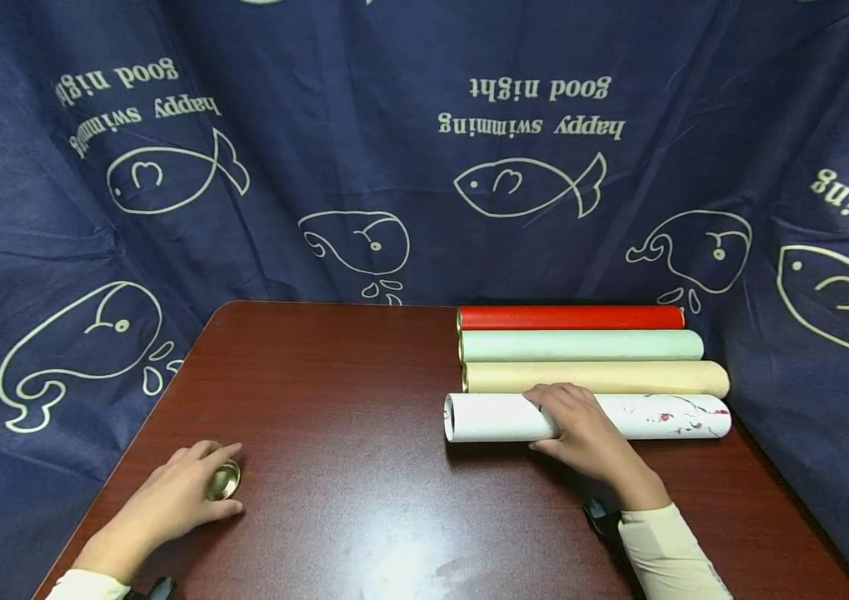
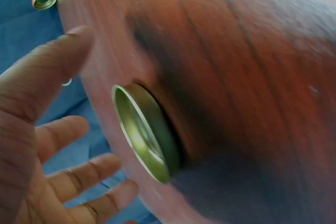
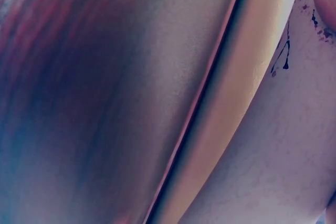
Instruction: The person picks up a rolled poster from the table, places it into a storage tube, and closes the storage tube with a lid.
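Note:
Near the table's left edge lies a round gold metal lid (image 2: 157,140), its hollow side visible. My left hand (image 1: 177,496) is around it in the head view. In the left wrist view the thumb and fingers are spread and apart from the lid. My right hand (image 1: 581,433) grips a white cardboard tube (image 1: 495,417) from above, thumb on the near side and fingers over the top. Dark branches and red blossoms decorate the tube, and its left end looks open and dark inside. Part of this pattern shows beside a fingertip (image 3: 324,3) in the right wrist view.
Behind the white tube, a yellow tube (image 1: 596,377), a pale green tube (image 1: 581,345) and a red tube (image 1: 570,317) lie parallel on the brown table (image 1: 334,400). A dark blue curtain (image 1: 424,50) with fish and whale drawings surrounds the table's back and sides.

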### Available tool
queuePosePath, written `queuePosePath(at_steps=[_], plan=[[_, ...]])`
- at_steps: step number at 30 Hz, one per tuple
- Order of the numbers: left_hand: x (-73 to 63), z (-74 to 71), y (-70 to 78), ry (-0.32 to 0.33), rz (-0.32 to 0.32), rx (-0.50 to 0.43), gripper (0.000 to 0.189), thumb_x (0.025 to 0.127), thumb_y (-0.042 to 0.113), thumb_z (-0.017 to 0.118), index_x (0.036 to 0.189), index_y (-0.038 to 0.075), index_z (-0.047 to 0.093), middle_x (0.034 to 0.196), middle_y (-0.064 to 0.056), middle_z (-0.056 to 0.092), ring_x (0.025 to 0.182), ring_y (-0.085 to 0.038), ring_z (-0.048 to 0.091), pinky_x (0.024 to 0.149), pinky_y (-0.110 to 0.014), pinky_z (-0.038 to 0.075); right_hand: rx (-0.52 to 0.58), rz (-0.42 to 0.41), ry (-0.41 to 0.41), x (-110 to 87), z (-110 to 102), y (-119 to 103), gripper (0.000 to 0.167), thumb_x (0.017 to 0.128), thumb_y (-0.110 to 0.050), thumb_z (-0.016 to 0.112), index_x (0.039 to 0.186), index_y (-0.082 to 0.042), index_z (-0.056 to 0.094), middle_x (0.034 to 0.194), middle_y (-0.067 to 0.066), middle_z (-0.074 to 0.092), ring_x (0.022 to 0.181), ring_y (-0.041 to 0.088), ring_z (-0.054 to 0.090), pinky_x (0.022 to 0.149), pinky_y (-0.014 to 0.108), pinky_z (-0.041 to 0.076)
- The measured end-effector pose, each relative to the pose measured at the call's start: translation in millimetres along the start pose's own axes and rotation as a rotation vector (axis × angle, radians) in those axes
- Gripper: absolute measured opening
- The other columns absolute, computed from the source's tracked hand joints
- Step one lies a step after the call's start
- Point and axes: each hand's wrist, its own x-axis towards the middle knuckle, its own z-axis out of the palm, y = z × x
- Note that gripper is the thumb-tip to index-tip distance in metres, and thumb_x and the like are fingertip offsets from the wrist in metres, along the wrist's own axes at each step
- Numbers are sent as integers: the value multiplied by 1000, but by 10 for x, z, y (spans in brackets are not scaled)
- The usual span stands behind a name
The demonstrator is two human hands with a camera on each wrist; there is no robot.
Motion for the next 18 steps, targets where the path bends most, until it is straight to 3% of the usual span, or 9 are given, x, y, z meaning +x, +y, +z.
queuePosePath(at_steps=[2,5,18], plan=[[-20,1,-32,-50,-37,4,76,64,40,91,125,3,66,108,-10,62,92,-34,59,70,-53,52,4,-1,3,-7,-8,3,77,53,-19,95,122,-10,62,117,6,65,109,29,57,97,50,38],[-29,25,-61,-75,-60,-5,73,65,37,91,124,3,66,104,-7,61,90,-31,59,70,-51,52,11,-2,1,-4,-3,8,76,54,-19,95,122,-11,63,118,6,65,110,28,57,97,50,38],[-23,84,-112,-58,-43,-7,67,65,32,91,120,2,68,98,-1,60,85,-25,58,70,-46,51,-5,-9,7,-4,6,17,76,53,-19,95,121,-10,62,117,6,66,109,28,58,96,50,39]])
